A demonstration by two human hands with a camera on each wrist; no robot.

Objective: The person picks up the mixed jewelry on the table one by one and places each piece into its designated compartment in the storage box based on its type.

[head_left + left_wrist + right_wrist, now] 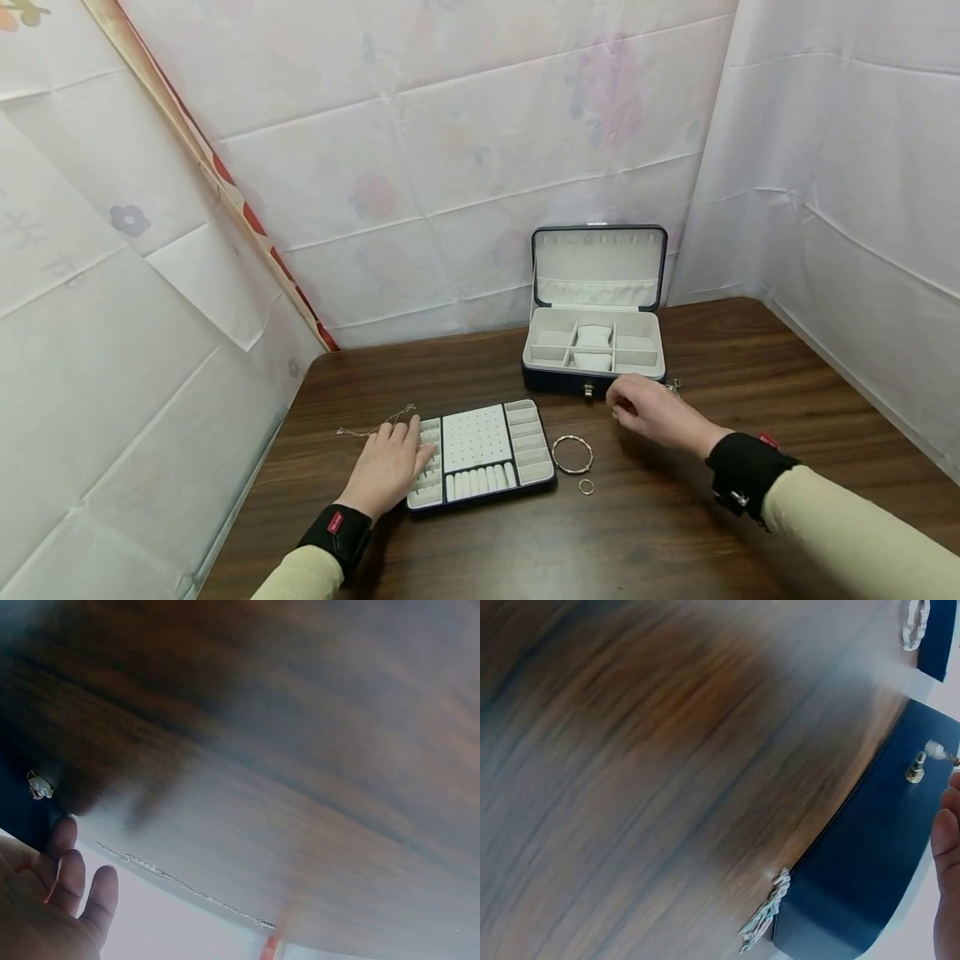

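My left hand point(387, 467) is resting flat, fingers straight, on the left edge of the jewelry tray point(480, 454), the chain necklace point(375, 425) just beyond my fingertips. My right hand point(656, 411) is hovering at the jewelry box point(592, 346) clasp, fingers curled; I cannot tell whether they are pinching anything. The bangle point(572, 455) is lying on the desk point(787, 392) between my hands.

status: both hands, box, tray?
Left hand flat on tray edge. Right hand pinching something small at the open jewelry box front. Bangle, ring loose between them.

Makeshift recording booth, floral sheets point(465, 167) hung as walls, wooden table point(750, 517) boxed in
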